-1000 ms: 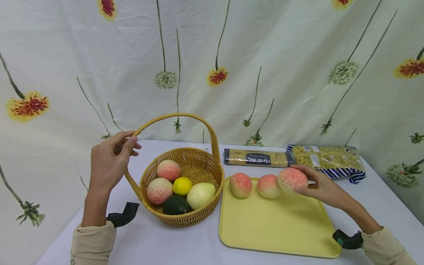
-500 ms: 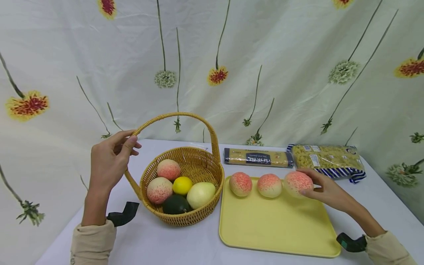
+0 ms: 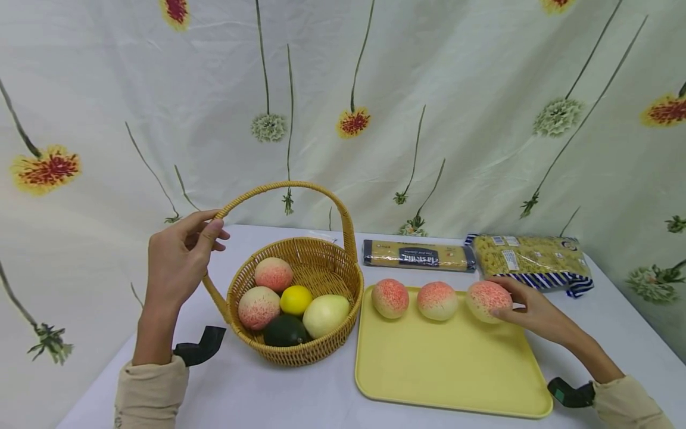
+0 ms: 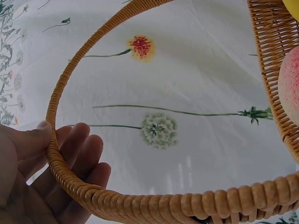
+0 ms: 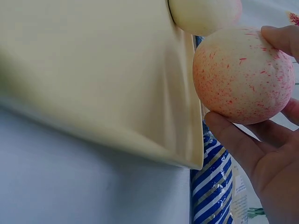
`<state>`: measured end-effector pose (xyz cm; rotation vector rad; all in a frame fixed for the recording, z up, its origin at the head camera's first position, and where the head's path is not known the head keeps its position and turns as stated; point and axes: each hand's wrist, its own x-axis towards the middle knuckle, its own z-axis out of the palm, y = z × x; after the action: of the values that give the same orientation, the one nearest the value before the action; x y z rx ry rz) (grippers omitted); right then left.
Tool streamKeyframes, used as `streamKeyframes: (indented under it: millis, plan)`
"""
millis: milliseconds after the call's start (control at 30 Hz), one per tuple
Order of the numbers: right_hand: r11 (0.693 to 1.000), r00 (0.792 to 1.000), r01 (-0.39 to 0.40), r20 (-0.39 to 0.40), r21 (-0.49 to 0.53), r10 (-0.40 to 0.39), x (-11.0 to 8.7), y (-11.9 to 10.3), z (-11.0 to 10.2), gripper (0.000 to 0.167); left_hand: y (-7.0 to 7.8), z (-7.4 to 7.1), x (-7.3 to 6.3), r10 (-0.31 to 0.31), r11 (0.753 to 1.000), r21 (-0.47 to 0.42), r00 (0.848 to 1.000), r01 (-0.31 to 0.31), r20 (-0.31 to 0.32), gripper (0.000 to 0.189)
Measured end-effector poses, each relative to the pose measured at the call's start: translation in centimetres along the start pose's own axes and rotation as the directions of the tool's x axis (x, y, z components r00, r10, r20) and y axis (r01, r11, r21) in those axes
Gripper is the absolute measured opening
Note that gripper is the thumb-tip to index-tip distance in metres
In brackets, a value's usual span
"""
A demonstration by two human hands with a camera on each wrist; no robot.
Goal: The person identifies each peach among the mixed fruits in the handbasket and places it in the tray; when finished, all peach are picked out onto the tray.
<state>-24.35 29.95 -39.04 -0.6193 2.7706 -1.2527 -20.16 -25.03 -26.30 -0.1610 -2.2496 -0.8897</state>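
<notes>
Left of the right hand (image 3: pixel 527 307), curled round a peach (image 3: pixel 485 301), two more peaches (image 3: pixel 437 301) sit on a tray (image 3: pixel 450 366); the left hand (image 3: pixel 179 259) pinches a basket handle (image 3: pixel 286 185).

There were five peaches (image 3: pixel 273 274): two in the single wicker basket (image 3: pixel 300 357) on the left, and three in a row at the far side of the one yellow tray (image 3: pixel 445 366) on the right. The basket also held one lemon (image 3: pixel 296 300), one dark green fruit (image 3: pixel 283 331) and one pale yellow-green fruit (image 3: pixel 326 316). Beyond the tray lay one long pasta packet (image 3: pixel 418 256) and one bag of short pasta (image 3: pixel 533 255). Two hands showed, one left hand (image 3: pixel 175 259) and one right hand (image 3: pixel 536 308), plus two beige sleeves (image 3: pixel 151 390) and two black wrist devices (image 3: pixel 202 347).
</notes>
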Motion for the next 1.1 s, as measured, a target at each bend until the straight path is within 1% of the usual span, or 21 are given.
streamKeyframes:
  millis: [300,600,800,933,1100]
  plan:
    - [0.999,1.000,0.004,0.024,-0.049,-0.003,0.29,0.33,-0.33,0.059,-0.02,-0.02,0.00,-0.005,1.000,0.001,1.000,0.005,0.003,0.031]
    - [1.000,0.996,0.008,0.084,-0.024,-0.006,0.48,0.78,-0.35,0.059,0.04,0.00,0.00,-0.012,1.000,-0.003,1.000,0.012,0.006,0.032]
    - [1.000,0.995,0.001,0.104,-0.024,0.002,0.56,0.71,-0.44,0.062,-0.01,-0.01,0.00,-0.014,1.000,-0.009,1.000,0.014,0.006,0.032]
    - [0.999,0.994,-0.008,0.113,-0.049,0.014,0.69,0.47,-0.56,0.063,-0.03,0.00,-0.04,-0.016,1.000,-0.006,1.000,0.016,0.005,0.032]
    - [0.996,0.993,0.002,0.121,-0.089,0.009,0.76,0.34,-0.65,0.062,0.01,0.00,-0.03,-0.016,1.000,-0.009,1.000,0.016,0.004,0.032]
